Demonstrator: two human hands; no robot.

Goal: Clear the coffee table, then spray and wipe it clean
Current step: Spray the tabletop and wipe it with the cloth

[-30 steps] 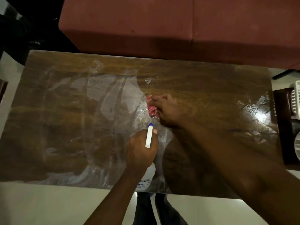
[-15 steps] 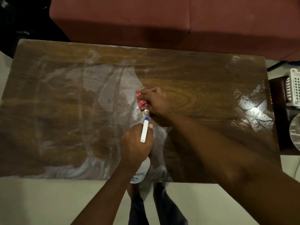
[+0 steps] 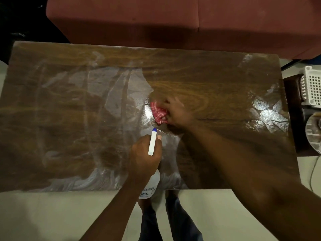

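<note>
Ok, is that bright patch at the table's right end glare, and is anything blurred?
Head view: the bright patch on the coffee table looks like light reflecting off wet film. Head view: the right hand and red cloth are motion-blurred, while the left hand and spray bottle are sharper. Head view: the table's edges bow from the wide lens.

The only lettering that can be read stands on the label (image 3: 147,190) of the white spray bottle (image 3: 153,181), at the near edge of the tabletop. It reads "RAYER", with the start of the word hidden. Smaller digits beneath look like "3075" but are blurred.
</note>
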